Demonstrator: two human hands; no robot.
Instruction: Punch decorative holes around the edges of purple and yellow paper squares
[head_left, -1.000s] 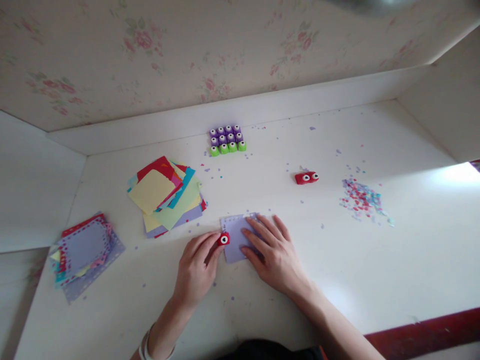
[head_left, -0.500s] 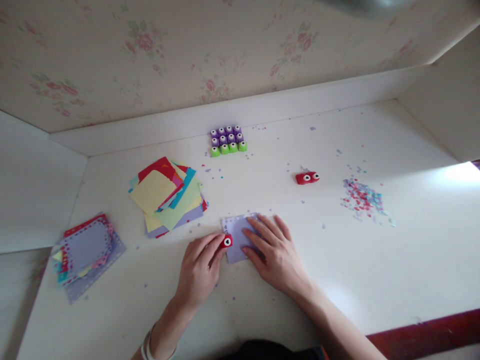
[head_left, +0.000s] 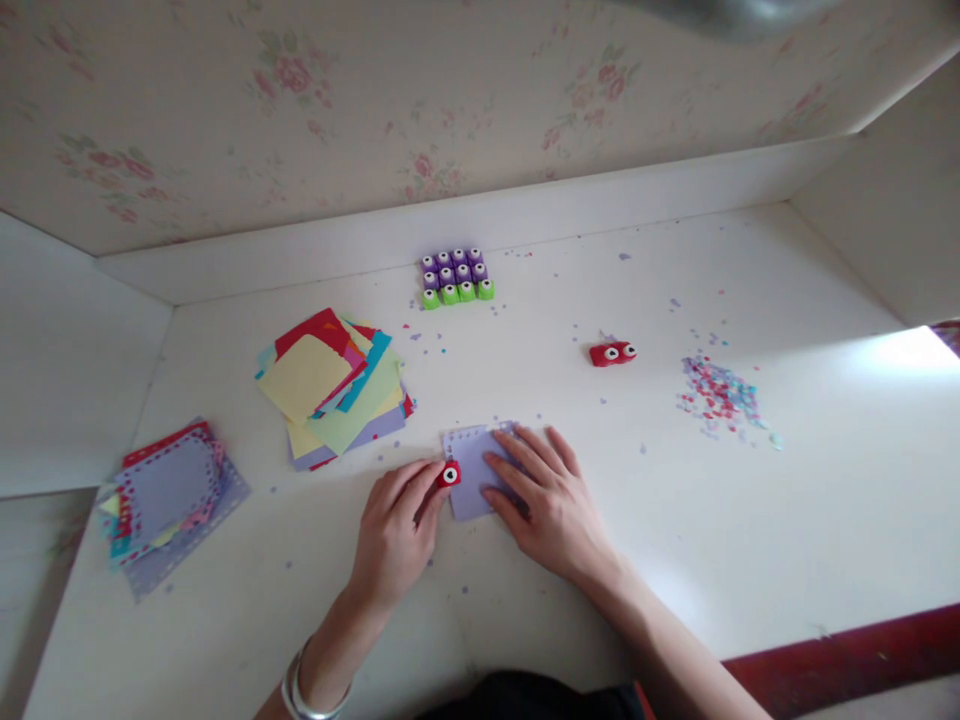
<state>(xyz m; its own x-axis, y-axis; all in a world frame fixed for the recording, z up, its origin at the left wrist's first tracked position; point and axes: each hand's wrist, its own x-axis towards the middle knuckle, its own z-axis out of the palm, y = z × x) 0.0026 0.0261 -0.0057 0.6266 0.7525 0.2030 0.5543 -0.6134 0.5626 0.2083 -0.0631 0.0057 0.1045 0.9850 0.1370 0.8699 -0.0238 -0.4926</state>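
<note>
A small red craft punch with a white button and dark heart mark is pinched in my left hand. It sits at the left edge of a lilac paper sheet. Small punched holes run along the top edge of that sheet and down its upper left side. My right hand lies flat with fingers spread over the sheet's right part, pressing it to the table and hiding some of it. The paper under the punch cannot be seen.
Left of the sheet lie stacked coloured papers and a pile of punched-edge papers. Purple and green punches stand in rows near the wall. Two red punches and a heap of confetti lie to the right.
My left hand and the red punch have shifted very slightly along the sheet's left edge. My right hand stays spread on the paper. The whole view has tilted a little.
</note>
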